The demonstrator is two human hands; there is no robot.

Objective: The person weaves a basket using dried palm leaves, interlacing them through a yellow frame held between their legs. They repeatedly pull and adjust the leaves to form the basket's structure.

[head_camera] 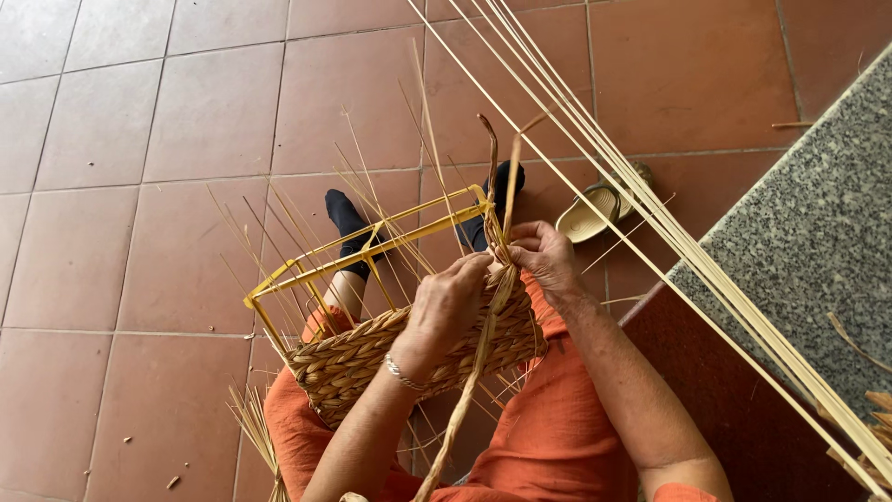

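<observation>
We pinch the twisted rush strand [485,327] with both left hand [449,302] and right hand [544,256], snug against the half-woven basket [358,358] on its yellow frame [372,244].

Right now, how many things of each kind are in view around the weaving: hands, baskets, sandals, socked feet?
Hands: 2, left hand and right hand
Half-woven basket on yellow frame: 1
Sandal: 1
Black-socked feet: 2
Total: 6

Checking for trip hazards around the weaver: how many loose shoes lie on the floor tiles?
1. A tan shoe lies on the tiles just beyond the right hand, partly crossed by long reeds; another may sit hidden behind it.
</observation>
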